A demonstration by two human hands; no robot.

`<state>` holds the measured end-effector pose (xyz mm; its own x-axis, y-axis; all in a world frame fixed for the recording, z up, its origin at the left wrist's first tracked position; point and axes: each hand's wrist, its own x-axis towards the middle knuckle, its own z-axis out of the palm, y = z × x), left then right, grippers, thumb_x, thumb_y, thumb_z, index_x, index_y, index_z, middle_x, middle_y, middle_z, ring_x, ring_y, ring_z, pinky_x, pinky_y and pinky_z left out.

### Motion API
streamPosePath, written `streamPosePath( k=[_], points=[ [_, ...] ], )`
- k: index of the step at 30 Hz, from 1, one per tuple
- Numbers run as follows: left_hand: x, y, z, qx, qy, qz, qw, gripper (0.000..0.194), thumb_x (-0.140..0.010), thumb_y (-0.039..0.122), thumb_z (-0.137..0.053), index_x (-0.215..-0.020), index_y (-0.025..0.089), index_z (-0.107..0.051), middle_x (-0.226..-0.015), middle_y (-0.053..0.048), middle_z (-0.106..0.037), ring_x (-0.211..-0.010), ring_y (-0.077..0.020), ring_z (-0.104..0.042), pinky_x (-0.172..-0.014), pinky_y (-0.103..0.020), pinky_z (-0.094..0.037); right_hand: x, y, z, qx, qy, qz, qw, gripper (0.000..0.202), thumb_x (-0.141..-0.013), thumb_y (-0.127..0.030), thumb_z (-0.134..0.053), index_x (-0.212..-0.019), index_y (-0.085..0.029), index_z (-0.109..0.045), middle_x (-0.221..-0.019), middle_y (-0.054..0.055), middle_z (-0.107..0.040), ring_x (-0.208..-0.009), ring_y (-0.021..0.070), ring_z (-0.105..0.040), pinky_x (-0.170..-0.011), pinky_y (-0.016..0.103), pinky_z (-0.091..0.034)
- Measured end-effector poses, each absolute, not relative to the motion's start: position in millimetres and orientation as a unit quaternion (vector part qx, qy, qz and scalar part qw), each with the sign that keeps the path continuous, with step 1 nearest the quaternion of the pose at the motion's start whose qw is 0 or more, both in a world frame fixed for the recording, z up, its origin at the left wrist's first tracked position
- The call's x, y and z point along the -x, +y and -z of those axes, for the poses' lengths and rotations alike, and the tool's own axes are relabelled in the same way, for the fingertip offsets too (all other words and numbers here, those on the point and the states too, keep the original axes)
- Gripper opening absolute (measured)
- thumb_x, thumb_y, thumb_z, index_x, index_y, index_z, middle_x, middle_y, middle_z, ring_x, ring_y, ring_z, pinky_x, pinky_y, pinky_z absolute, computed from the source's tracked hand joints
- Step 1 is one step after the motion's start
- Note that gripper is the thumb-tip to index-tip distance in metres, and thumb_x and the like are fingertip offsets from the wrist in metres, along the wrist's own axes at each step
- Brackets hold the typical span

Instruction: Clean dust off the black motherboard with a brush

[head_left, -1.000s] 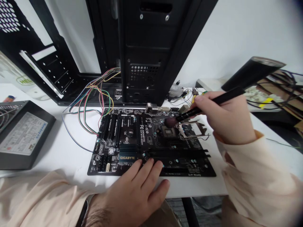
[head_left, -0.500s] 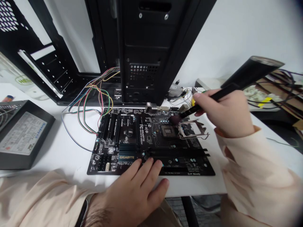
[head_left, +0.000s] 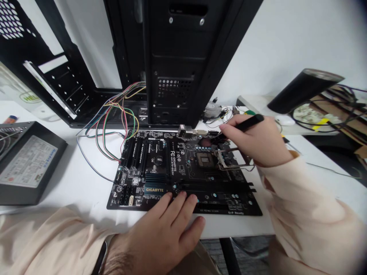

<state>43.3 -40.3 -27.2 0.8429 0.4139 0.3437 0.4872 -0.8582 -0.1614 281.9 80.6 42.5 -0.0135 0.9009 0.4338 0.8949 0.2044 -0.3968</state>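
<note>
- Change: the right hand (head_left: 252,137) now sits lower and closer in over the motherboard (head_left: 189,173), and the brush (head_left: 250,123) shows a shorter length of handle than half a second earlier.
- Bristles: dark, partly blurred, ahead of the right fingers and past the row of capacitors (head_left: 203,148), toward the rear ports (head_left: 185,131); earlier they were closer to the socket (head_left: 205,159). Contact cannot be confirmed.
- Judgement: the brushing appears to bear on the strip beside the ports rather than the socket's edge.
- Right fingers: closed narrowly round the brush handle; the raised socket frame (head_left: 222,160) lies just below them.
- Left hand (head_left: 163,229): unchanged; fingers slightly parted, laid flat on the motherboard's near edge, gripping nothing.
- Motherboard: flat on the desk (head_left: 229,227), beneath the left fingertips and under the right fingers.
</note>
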Motion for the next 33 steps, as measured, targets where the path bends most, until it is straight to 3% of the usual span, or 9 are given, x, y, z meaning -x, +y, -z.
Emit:
streamPosePath(
  k=[3,7,14,21,27,33],
  points=[
    [-42.9,-40.9,25.9,0.950,-0.241,0.153,0.127,0.027,-0.099,0.026,-0.041,-0.121,0.019,-0.054,-0.127,-0.010,-0.059,-0.114,-0.0255,-0.054,-0.100,-0.042,-0.027,-283.2,78.1,-44.9,0.633,-0.687,-0.007,0.358,0.020,-0.070,-0.034,-0.060,-0.055,-0.021,-0.058,-0.046,-0.001,-0.052,-0.049,0.0130,-0.044,-0.054,0.029,-0.036],
    [-42.9,-40.5,26.3,0.951,-0.235,0.154,0.129,0.027,-0.099,0.025,-0.039,-0.121,0.018,-0.053,-0.127,-0.010,-0.059,-0.113,-0.0251,-0.055,-0.099,-0.041,-0.028,-279.8,76.5,-42.9,0.585,-0.700,-0.029,0.409,0.017,-0.072,-0.034,-0.058,-0.062,-0.021,-0.062,-0.059,0.001,-0.063,-0.057,0.0147,-0.053,-0.057,0.028,-0.040],
    [-42.6,-41.0,29.1,0.948,-0.238,0.159,0.137,0.027,-0.098,0.026,-0.041,-0.121,0.018,-0.052,-0.126,-0.011,-0.060,-0.112,-0.0261,-0.056,-0.098,-0.041,-0.029,-279.5,75.9,-45.9,0.574,-0.763,-0.058,0.292,0.019,-0.073,-0.036,-0.057,-0.063,-0.021,-0.064,-0.057,0.001,-0.062,-0.054,0.0134,-0.052,-0.056,0.028,-0.038],
    [-42.6,-40.9,29.8,0.949,-0.236,0.155,0.142,0.027,-0.098,0.026,-0.043,-0.121,0.018,-0.053,-0.126,-0.012,-0.059,-0.111,-0.0257,-0.056,-0.098,-0.041,-0.029,-297.2,80.8,-50.3,0.642,-0.712,0.062,0.277,0.019,-0.069,-0.035,-0.058,-0.059,-0.020,-0.062,-0.043,0.000,-0.050,-0.048,0.0149,-0.046,-0.054,0.030,-0.033],
    [-43.4,-39.7,29.3,0.947,-0.239,0.162,0.138,0.028,-0.099,0.023,-0.038,-0.121,0.018,-0.054,-0.125,-0.011,-0.060,-0.111,-0.0256,-0.057,-0.098,-0.041,-0.028,-290.3,75.4,-50.2,0.594,-0.725,0.029,0.346,0.024,-0.070,-0.041,-0.058,-0.060,-0.020,-0.062,-0.051,0.001,-0.059,-0.051,0.0132,-0.049,-0.055,0.028,-0.035],
    [-43.6,-40.9,28.4,0.946,-0.241,0.167,0.134,0.031,-0.100,0.020,-0.032,-0.120,0.018,-0.055,-0.125,-0.010,-0.061,-0.110,-0.0253,-0.057,-0.098,-0.040,-0.028,-296.4,80.8,-48.4,0.638,-0.732,0.007,0.238,0.024,-0.071,-0.040,-0.057,-0.059,-0.020,-0.063,-0.049,0.001,-0.056,-0.048,0.0141,-0.047,-0.053,0.029,-0.034]
  ],
)
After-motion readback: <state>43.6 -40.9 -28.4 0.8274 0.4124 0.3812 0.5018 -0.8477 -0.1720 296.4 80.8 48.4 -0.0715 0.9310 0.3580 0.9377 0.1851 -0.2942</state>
